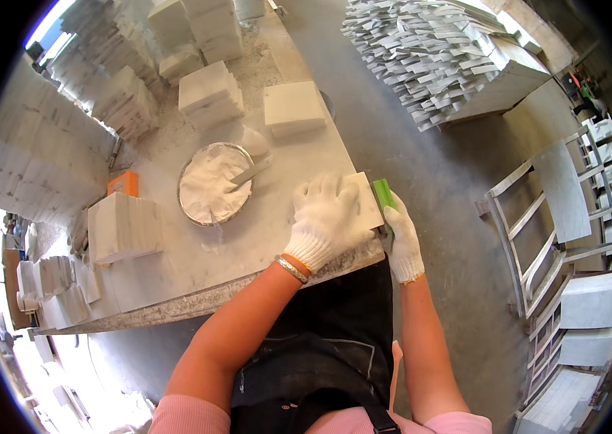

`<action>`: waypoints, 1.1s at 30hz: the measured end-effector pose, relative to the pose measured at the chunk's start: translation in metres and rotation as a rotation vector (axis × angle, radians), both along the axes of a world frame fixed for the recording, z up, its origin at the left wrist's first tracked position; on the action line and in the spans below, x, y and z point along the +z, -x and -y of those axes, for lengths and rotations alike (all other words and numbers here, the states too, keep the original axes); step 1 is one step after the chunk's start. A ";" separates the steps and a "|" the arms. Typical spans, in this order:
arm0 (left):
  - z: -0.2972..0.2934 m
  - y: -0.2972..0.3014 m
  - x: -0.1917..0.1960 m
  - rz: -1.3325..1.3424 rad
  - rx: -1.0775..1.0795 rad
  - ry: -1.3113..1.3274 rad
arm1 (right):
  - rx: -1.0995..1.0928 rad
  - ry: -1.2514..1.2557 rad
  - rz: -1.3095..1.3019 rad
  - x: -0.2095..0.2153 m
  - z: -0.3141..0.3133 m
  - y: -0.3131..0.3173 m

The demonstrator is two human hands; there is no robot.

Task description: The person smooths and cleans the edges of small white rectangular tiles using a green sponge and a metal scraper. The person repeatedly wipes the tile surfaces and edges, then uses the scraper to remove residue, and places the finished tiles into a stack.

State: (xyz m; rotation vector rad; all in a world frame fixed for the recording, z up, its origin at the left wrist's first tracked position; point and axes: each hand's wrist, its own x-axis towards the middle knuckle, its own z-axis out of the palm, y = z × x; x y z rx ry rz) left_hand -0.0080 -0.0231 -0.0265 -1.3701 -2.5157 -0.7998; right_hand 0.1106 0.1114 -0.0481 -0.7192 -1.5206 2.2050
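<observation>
A square white stone tile lies at the right corner of the work table. My left hand, in a white knitted glove, rests palm down on the tile with its fingers laid out, somewhat blurred. Beyond the table's right edge, my gloved right hand grips a green block upright along the tile's right side. Whether block and tile touch is hard to make out. Left of my hands stands a round metal-rimmed bowl of white paste, a flat scraper lying in it.
On the table stand a tile stack, an orange box, another stack and a pale block. More stone slabs rise at left. Across the floor are a pile of stone strips and a metal rack.
</observation>
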 end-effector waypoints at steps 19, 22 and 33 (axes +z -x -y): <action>0.001 0.002 0.000 0.130 -0.017 0.098 | 0.037 -0.513 0.070 0.027 0.012 -0.019; -0.004 0.000 0.000 0.084 0.011 -0.031 | 0.002 -0.449 0.036 0.007 -0.005 -0.002; 0.000 0.000 0.001 0.037 0.005 0.006 | -0.050 -0.141 0.017 0.027 0.016 -0.010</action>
